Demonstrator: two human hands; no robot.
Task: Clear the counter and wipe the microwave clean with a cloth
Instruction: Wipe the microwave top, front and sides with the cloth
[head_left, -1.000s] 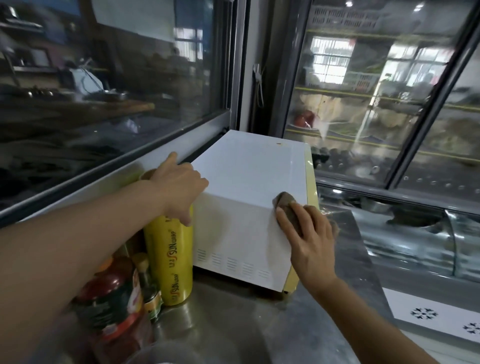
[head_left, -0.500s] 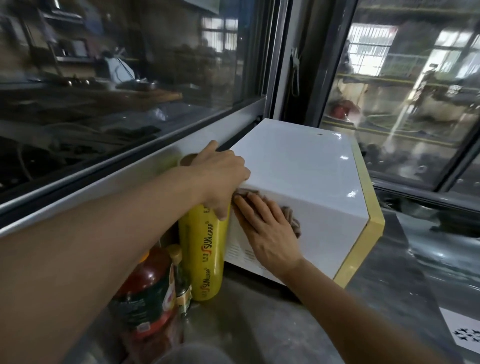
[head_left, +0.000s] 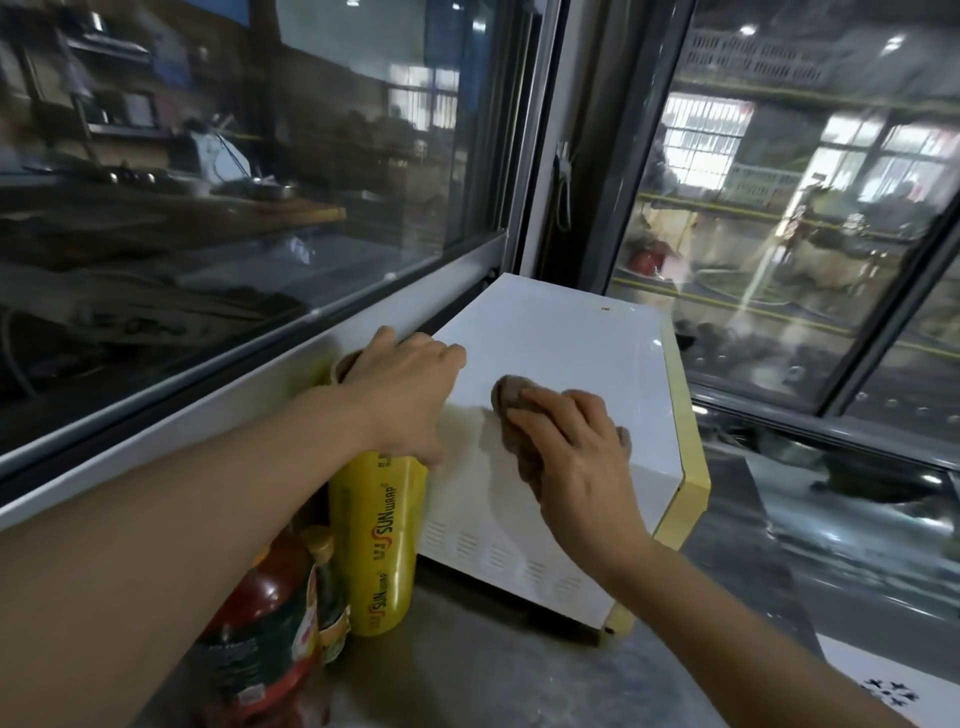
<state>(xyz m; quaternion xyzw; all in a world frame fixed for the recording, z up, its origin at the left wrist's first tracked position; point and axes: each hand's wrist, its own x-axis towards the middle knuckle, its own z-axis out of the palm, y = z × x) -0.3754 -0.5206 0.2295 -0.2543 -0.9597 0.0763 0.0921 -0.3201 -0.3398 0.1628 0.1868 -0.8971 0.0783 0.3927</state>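
Glass panes (head_left: 260, 171) wrap the corner at 10 and 2 o'clock, full of reflections, above the grey metal counter (head_left: 493, 670) I am watching through the head camera. At centre frame sits the white microwave (head_left: 566, 343), seen from its top and vented side, its pale yellow front edge turned toward 3 o'clock and its rear corner tucked near the window frame.

My view shows the right hand (head_left: 576, 457) just below centre, fingers spread flat and pressing a brown cloth (head_left: 511, 395) against the microwave where the top meets the side panel; the cloth bulges out past the fingertips toward 11 o'clock and shows again beside the knuckles. A dull damp smear lies on the white panel just left of the cloth.

The left hand (head_left: 405, 395) reaches in from 8 o'clock and grips the top of a yellow cling-wrap roll (head_left: 376, 545), fingers curled over its upper end. The roll stands upright on the counter, just beside the microwave's side wall. At 7 o'clock, close to the roll, stand a red-filled bottle (head_left: 260, 623) and a smaller dark bottle (head_left: 330, 587) with a yellow cap, partly hidden behind the left forearm.
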